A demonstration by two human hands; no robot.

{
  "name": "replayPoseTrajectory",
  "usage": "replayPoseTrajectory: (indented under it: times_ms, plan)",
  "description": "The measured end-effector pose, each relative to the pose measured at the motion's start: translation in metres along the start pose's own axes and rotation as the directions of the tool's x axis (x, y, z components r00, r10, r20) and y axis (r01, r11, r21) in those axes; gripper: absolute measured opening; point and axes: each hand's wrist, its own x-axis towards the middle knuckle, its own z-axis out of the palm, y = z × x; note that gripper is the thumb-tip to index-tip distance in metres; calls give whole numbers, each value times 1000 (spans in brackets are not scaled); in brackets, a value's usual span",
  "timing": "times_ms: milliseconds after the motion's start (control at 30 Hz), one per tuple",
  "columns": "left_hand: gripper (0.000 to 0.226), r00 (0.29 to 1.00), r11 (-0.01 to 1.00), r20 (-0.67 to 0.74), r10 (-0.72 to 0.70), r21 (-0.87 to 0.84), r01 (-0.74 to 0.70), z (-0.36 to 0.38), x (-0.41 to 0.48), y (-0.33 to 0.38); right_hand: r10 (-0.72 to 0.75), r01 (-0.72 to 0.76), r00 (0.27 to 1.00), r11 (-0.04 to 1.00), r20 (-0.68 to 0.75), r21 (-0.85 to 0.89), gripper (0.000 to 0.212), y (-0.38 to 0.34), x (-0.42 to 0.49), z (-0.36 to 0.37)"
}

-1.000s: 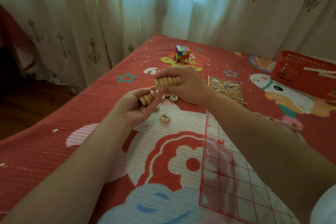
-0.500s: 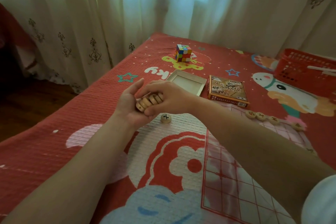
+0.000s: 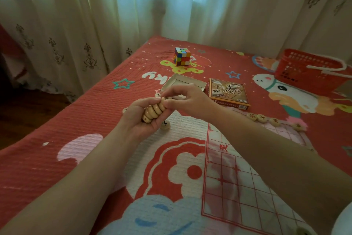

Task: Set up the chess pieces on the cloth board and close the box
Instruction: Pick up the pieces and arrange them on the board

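Right hand [image 3: 187,99] has lifted to pinch the top piece; left hand [image 3: 142,118] grips the stack [image 3: 154,110], probably loosely—discs may spill toward 6 o'clock.

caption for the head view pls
Left hand holds stacked chess pieces; right hand pinches the top one.

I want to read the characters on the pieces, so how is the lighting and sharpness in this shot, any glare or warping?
Head view: dim, soft backlight through the curtain, no glare. Wide-angle warping bends the cloth board lines near the edges. The stack of pieces in the left hand is fairly sharp but shows mostly rims; the row of pieces is small, its characters barely legible.
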Motion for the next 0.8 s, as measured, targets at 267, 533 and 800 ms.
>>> replayPoseTrajectory:
  times_ms: [267,533,800]
  plan:
    - [27,995,969,60,-76,242,59,22,12,-28,-265,171,949,887,-169,-428,29,1,-58,-38]
    - [14,960,736,133,-247,670,97,60,29,-76,-116,-22,923,936,-368,-350,36,25,-133,-61]
    - [40,935,586,153,-319,807,68,79,33,-113,-50,-62,890,971,-452,-231,48,31,-177,-70]
